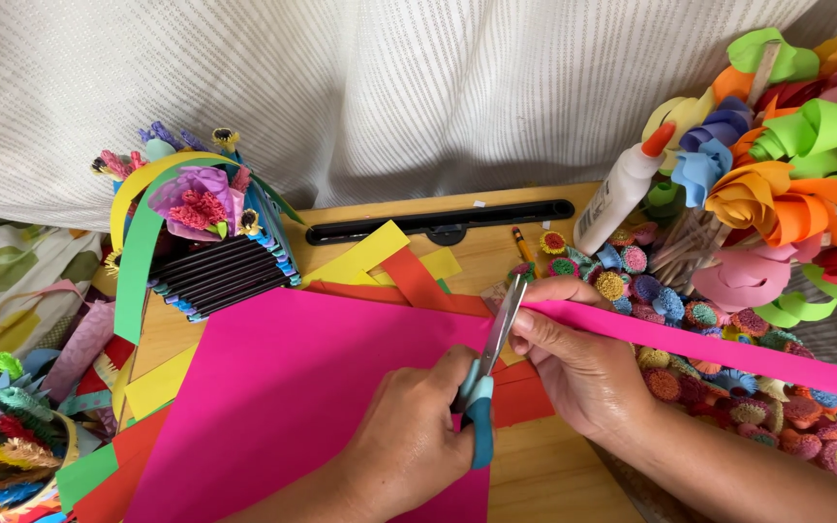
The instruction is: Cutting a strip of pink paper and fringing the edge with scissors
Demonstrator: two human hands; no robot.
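Paper-cutting at a crowded wooden table (pixel 554 475)

Left hand (pixel 409 436) grips blue-handled scissors (pixel 489 363) over a pink sheet (pixel 293 387); right hand (pixel 578 363) pinches the pink strip (pixel 728 349) (white curtain (pixel 389 87) behind, paper flowers (pixel 777 184) alongside).

We see a hot-pink sheet (pixel 293 407) and a matching pink strip (pixel 709 351), blue-handled scissors (pixel 481 412), red (pixel 418 281) and yellow (pixel 365 254) paper scraps, a white glue bottle (pixel 617 199) with an orange cap, a white ribbed cloth (pixel 389 87), and a tan wooden counter (pixel 554 475).

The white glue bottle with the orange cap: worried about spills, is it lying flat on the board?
No, the white glue bottle stands leaning against the paper flowers.
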